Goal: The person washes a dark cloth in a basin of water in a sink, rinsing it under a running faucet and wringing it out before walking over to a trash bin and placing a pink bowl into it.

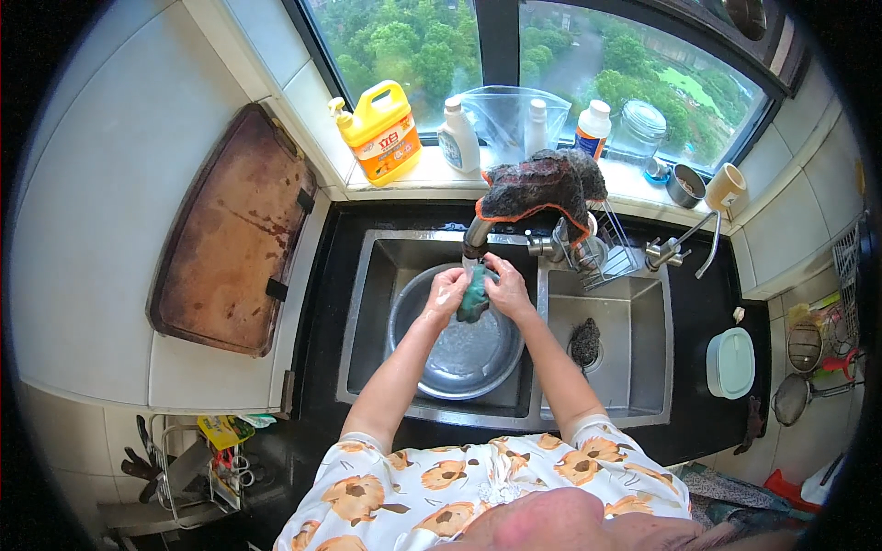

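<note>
A wet green cloth [473,296] is held between my two hands, just under the mouth of the faucet [477,237]. My left hand [448,293] pinches its left side, with some white foam on the skin. On the right, my right hand [508,286] grips the upper part of the cloth. Water seems to run from the spout onto it. Below the hands, a round metal basin [462,358] with water in it stands in the left sink bowl [375,289]. A dark grey cloth with orange edging [541,186] hangs over the faucet.
The right sink bowl [637,330] holds a dark scrubber [586,342]. Behind it stands a wire rack [610,258] beside a small tap [665,253]. A yellow jug [382,138] and several bottles line the sill. A lidded container [731,363] sits right; a stained board [234,234] leans left.
</note>
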The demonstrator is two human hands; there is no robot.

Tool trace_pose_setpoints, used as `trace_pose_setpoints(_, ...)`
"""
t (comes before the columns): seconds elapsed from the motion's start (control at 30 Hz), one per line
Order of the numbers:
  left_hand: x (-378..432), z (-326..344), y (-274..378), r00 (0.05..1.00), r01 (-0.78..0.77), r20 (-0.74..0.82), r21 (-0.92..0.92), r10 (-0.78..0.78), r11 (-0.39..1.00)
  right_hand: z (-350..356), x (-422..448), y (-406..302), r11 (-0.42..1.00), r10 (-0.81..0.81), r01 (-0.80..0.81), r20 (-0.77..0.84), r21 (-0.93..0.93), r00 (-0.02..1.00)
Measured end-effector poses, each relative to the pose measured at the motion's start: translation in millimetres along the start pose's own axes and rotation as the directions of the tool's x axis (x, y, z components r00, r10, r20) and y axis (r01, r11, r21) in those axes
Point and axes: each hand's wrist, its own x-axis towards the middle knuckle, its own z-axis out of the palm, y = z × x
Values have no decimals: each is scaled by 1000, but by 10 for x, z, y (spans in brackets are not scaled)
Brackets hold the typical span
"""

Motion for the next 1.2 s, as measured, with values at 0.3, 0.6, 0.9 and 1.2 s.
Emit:
trace_pose_setpoints(0.3, 90, -114, 46, 991, 115, -81, 104, -107, 988, -3, 11, -109, 479, 458, -600, 400, 641, 794)
trace_pose_setpoints(0.6, -134, -86, -109, 927, 332, -108, -212, -360, 919, 179, -342, -1131, 966, 180, -212, 205, 147, 962)
trace_pose_setpoints(0.9, 78, 250, -566, 850, 310, -175, -597, -497, 740, 301, 60, -339, 906, 376, -350, 72, -238, 924)
trace_pose_setpoints(1.2, -10, 342, -244, 867, 262, -70, -778, -493, 572, 313, 70, -138, 936, 236, -206, 74, -285, 969)
